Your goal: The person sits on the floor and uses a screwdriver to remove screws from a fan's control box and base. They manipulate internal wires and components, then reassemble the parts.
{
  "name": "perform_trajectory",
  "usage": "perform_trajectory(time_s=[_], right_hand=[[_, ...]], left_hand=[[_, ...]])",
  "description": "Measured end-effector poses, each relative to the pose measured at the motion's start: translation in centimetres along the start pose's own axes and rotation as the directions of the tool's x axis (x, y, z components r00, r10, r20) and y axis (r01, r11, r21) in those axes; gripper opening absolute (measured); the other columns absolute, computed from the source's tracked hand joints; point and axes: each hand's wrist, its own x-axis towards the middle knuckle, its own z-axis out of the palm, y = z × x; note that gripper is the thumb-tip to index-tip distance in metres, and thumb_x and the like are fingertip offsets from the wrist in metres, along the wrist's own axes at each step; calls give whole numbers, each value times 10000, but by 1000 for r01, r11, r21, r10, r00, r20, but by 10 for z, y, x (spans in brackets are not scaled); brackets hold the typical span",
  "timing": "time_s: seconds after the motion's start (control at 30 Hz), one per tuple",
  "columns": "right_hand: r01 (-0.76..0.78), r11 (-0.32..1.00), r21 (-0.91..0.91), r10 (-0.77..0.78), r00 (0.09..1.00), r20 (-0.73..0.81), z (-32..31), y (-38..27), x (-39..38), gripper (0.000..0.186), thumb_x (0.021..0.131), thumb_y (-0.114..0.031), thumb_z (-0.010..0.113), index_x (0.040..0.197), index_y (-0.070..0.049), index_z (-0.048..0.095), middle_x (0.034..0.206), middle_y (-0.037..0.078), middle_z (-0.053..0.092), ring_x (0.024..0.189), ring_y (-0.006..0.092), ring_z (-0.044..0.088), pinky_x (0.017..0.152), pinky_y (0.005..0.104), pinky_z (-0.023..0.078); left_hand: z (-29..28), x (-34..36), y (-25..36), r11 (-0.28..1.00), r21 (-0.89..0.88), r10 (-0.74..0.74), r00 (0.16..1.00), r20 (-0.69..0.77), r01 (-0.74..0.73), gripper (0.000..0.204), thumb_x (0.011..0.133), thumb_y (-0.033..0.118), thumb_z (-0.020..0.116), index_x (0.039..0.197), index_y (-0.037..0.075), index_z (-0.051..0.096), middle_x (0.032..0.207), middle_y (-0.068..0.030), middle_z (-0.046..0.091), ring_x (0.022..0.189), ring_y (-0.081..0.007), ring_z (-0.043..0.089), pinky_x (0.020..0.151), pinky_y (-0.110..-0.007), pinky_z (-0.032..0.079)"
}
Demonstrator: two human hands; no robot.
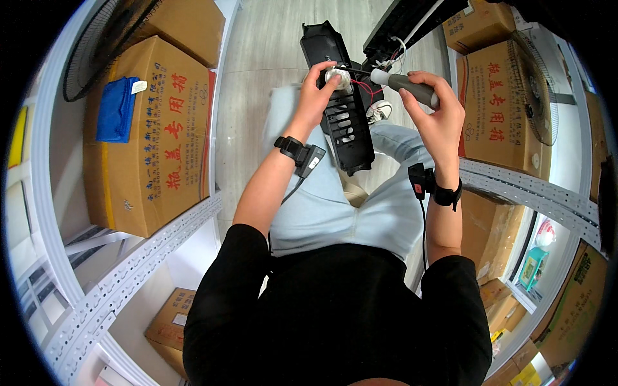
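Note:
My left hand [315,96] is closed on a small white round part [341,76] at the middle of a long black plastic housing [354,154], which has slats and openings and lies slanted over my legs. My right hand [431,103] grips a grey-and-white handled screwdriver [405,83]; its thin dark shaft reaches left to the white part. The exact tip is hard to make out. Red wires [367,87] run from the white part, and thin white wires [394,55] hang from a black upright frame [376,45] just beyond.
Metal shelving [138,257] with large cardboard boxes [129,180] stands on my left, with a blue pouch [114,114] and dark fan grille [96,38]. More shelves, boxes [489,148] and a fan grille [541,83] are on my right. My legs [302,212] and a shoe [380,110] are below.

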Motion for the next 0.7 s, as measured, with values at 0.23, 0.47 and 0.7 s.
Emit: perform_trajectory(time_s=[0.23,0.47,0.7], right_hand=[[-25,996,-84,19,997,-68,-3,-11,4,247,766,-118,773,984,-51,679,921,85,710,823,208,690,731,301,526],[-20,985,-171,15,999,-32,-2,-18,11,231,763,-114,762,969,-57,675,896,96,696,804,241,684,728,325,535],[49,980,-191,-42,998,43,3,-19,16,221,784,-115,739,988,-74,665,928,94,694,810,265,684,728,342,539]], left_hand=[[4,-3,15,998,-51,-24,999,-43,22,412,926,129,696,1312,83,558,1260,-69,571,1146,-146,542,988,-301,439],[4,-5,17,1000,15,16,1000,-18,-16,381,894,118,733,1241,79,580,1216,-54,584,1114,-143,557,963,-300,451],[3,-4,12,998,53,34,999,-10,-33,401,863,96,763,1222,82,587,1195,-34,597,1108,-139,561,964,-299,449]])
